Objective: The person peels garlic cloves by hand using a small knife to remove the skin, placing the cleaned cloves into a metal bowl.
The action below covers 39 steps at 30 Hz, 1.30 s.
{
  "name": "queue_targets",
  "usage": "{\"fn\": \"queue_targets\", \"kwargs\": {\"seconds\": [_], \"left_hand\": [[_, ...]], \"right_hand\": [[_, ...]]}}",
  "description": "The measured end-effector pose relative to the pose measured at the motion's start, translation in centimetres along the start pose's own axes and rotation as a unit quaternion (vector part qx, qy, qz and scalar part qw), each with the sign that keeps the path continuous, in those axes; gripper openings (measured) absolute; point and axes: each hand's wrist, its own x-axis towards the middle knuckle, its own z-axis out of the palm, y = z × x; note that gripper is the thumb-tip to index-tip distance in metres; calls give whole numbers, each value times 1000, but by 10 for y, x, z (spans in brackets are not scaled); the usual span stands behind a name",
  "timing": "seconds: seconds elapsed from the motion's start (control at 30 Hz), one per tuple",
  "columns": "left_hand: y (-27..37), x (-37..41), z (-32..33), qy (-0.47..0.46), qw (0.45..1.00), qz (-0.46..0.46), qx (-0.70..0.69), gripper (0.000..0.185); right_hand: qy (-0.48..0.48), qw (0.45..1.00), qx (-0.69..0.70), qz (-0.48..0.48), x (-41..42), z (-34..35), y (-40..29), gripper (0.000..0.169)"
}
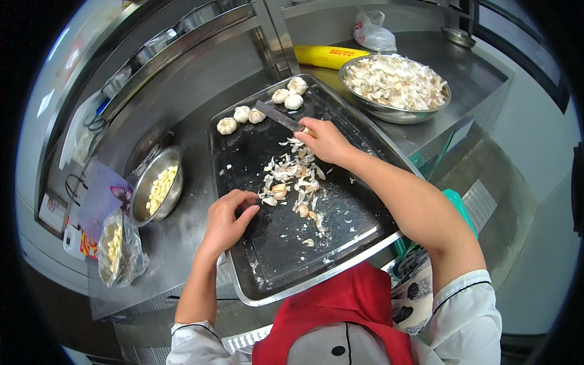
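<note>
My right hand [323,139] grips the handle of a knife [280,117], its flat blade pointing to the upper left over a dark metal tray [248,299]. My left hand [232,216] rests at the tray's left side, thumb and fingers apart, next to garlic skins [292,169]. Among these skins lies a partly peeled piece of garlic [279,191], just right of the left fingertips. Several whole garlic bulbs [226,126] sit along the tray's far edge, some near the knife's tip. Small loose cloves [303,210] and scraps lie nearer to me.
A steel bowl [178,191] of peeled cloves stands left, beside a plastic bag [132,262] with more cloves. Back right, a large steel bowl [406,116] is heaped with garlic skins. Behind it are a yellow roll [324,56] and a white plastic bag [374,34].
</note>
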Motion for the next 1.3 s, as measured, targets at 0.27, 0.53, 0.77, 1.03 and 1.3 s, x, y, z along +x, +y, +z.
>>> {"fn": "queue_targets", "kwargs": {"seconds": [0.27, 0.53, 0.77, 1.03, 1.3], "left_hand": [[16, 45, 17, -138, 978, 155, 34, 25], [-13, 95, 25, -184, 976, 99, -64, 12], [-9, 118, 15, -116, 873, -80, -468, 21], [-18, 106, 14, -145, 746, -72, -647, 28], [-13, 105, 18, -135, 735, -40, -664, 25]], "right_hand": [[52, 997, -40, 30, 6, -15, 9, 27], [72, 997, 7, -7, 8, -17, 17, 24], [24, 983, 159, 91, 4, -17, 2, 28], [-6, 938, 321, 133, -1, -11, -29, 22], [-44, 969, 242, 18, -5, -6, -39, 19]]}}
